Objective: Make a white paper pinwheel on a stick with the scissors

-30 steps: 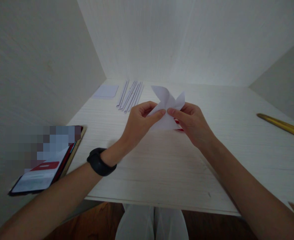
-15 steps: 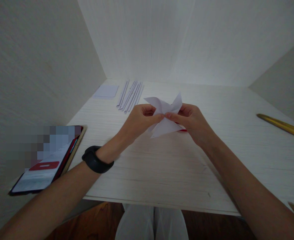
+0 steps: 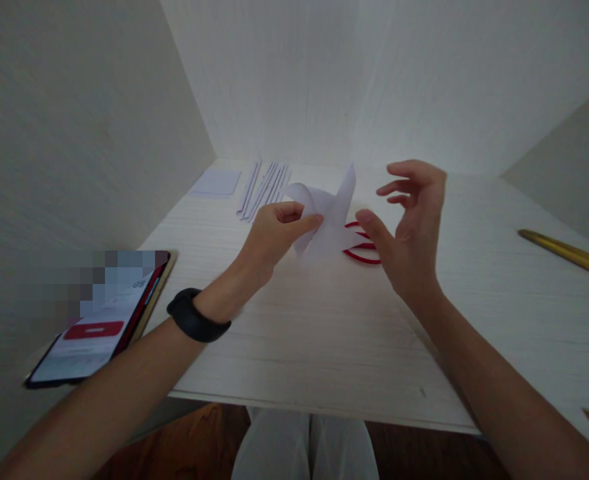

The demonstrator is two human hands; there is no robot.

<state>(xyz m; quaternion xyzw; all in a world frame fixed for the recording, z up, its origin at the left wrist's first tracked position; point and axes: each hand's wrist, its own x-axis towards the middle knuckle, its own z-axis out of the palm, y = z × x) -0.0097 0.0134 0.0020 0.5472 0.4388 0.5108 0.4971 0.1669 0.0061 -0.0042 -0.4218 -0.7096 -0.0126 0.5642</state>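
Note:
My left hand (image 3: 274,233) pinches a folded white paper shape (image 3: 327,217) with several pointed flaps, held just above the white desk (image 3: 324,333). A black band sits on my left wrist (image 3: 194,317). My right hand (image 3: 411,223) is open beside the paper, fingers spread and raised, its thumb close to the paper's right side. Behind the paper on the desk lie red-handled scissors (image 3: 361,252), partly hidden by it.
Several narrow folded paper strips (image 3: 264,189) and a small white paper square (image 3: 217,181) lie at the back left. A phone (image 3: 101,320) leans at the left wall. A gold ruler (image 3: 567,255) lies at the right. White walls enclose the desk on three sides.
My right hand has let go of the paper and lifted away with fingers spread. My left hand keeps the paper, which has turned more upright. The red scissors now show.

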